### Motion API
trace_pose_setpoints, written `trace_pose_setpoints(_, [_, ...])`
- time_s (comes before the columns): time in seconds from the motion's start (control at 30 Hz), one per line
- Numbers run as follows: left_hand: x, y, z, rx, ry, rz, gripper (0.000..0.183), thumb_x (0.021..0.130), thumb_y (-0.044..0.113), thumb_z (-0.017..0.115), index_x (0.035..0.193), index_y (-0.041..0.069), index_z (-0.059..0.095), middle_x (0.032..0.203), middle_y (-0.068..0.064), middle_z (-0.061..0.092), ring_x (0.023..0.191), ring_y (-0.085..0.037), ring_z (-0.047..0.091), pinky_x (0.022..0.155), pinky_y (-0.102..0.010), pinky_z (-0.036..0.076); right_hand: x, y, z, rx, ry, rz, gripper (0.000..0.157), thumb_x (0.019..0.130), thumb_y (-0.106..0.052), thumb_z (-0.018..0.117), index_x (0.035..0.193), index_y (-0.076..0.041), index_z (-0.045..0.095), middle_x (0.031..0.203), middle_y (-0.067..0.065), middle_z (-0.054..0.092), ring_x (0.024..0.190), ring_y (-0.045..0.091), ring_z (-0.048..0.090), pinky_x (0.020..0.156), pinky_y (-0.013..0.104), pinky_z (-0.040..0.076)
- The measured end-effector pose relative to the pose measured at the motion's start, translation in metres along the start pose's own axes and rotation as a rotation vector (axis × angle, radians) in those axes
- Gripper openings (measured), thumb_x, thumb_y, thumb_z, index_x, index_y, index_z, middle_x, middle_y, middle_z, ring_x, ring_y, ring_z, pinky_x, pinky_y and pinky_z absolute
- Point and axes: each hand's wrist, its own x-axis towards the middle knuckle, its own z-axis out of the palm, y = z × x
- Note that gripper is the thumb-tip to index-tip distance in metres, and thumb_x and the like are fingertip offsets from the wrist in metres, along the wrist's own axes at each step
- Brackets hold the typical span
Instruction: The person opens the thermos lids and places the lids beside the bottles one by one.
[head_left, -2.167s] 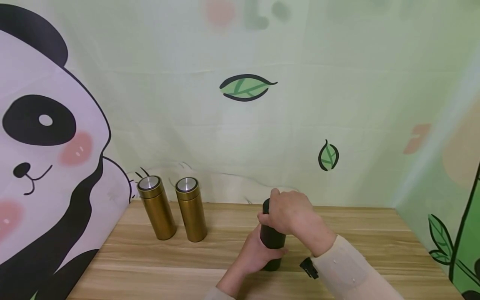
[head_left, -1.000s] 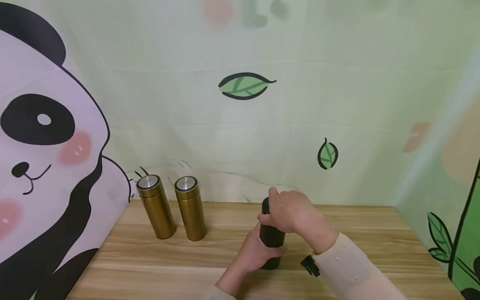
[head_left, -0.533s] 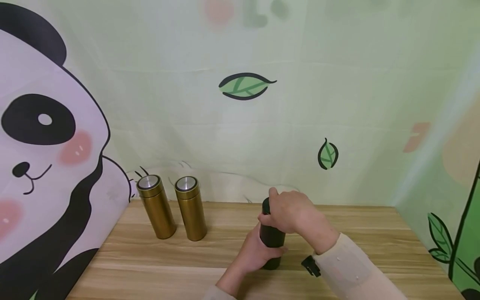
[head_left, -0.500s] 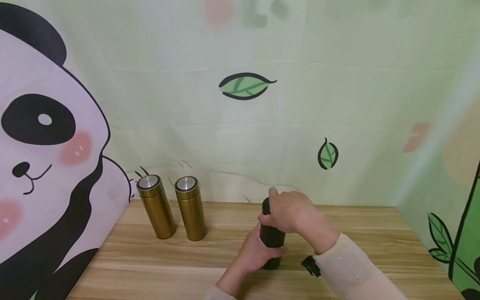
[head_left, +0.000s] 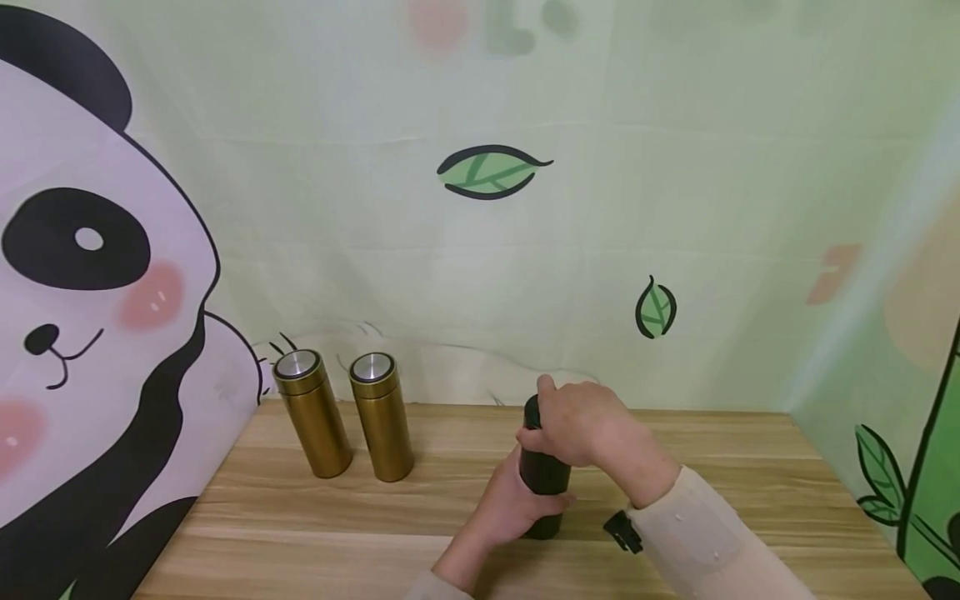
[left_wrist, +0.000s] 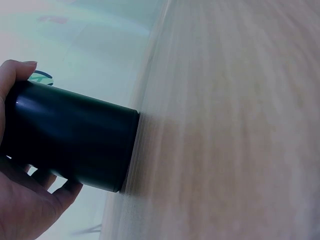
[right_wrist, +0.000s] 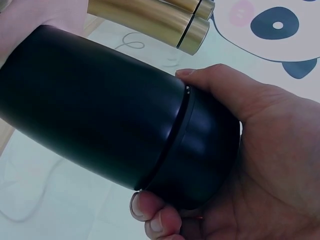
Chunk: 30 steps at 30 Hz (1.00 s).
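Note:
A black thermos (head_left: 545,473) stands upright on the table, right of the middle in the head view. My left hand (head_left: 508,504) grips the lower part of its body, thumb across the front. From above, my right hand (head_left: 588,421) holds the top. The right wrist view shows the thumb and fingertips curled round the lid (right_wrist: 210,150), with a thin dark seam between lid and body. The base of the thermos (left_wrist: 85,140) meets the tabletop in the left wrist view. My right palm hides the lid's top.
Two gold thermoses with silver-topped lids, a left one (head_left: 315,421) and a right one (head_left: 384,421), stand apart to the left on the wooden table (head_left: 300,542). Behind the table hangs a pale green backdrop (head_left: 510,275) printed with a panda and leaves.
The head view has shifted very slightly since the earliest frame. Both hands keep the same hold on the black thermos, and the gold ones stay put.

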Motion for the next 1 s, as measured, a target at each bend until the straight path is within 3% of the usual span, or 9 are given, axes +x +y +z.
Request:
trace_pose_setpoints(0.23, [0.0000, -0.0006, -0.0001, 0.005, 0.001, 0.002, 0.078, 0.084, 0.036, 0.085, 0.148, 0.038, 0.041, 0.130, 0.010, 0.064, 0.113, -0.011, 0.063, 0.099, -0.034, 0.050, 0.0004, 0.0014, 0.0003, 0.005, 0.002, -0.013, 0.063, 0.097, -0.052, 0.066, 0.128, 0.001, 0.051, 0.083, 0.011, 0.066, 0.070, 0.024, 0.061, 0.067, 0.037, 0.055])
trace_pose_setpoints(0.5, [0.0007, -0.0006, 0.0003, -0.005, 0.001, 0.010, 0.079, 0.085, 0.027, 0.084, 0.149, 0.039, 0.041, 0.131, 0.010, 0.064, 0.114, -0.011, 0.063, 0.100, -0.034, 0.049, 0.0015, 0.0026, 0.0001, 0.003, -0.013, -0.025, 0.068, 0.097, -0.053, 0.066, 0.134, 0.002, 0.050, 0.085, 0.012, 0.068, 0.070, 0.024, 0.062, 0.066, 0.037, 0.056])
trace_pose_setpoints(1.0, [0.0029, -0.0044, -0.0002, 0.010, 0.004, 0.009, 0.078, 0.084, 0.031, 0.085, 0.147, 0.040, 0.042, 0.130, 0.010, 0.063, 0.112, -0.012, 0.063, 0.099, -0.036, 0.049, 0.0023, 0.0073, 0.0002, 0.047, -0.027, -0.060, 0.076, 0.097, -0.048, 0.067, 0.151, 0.000, 0.042, 0.109, 0.017, 0.071, 0.087, 0.028, 0.064, 0.081, 0.042, 0.057])
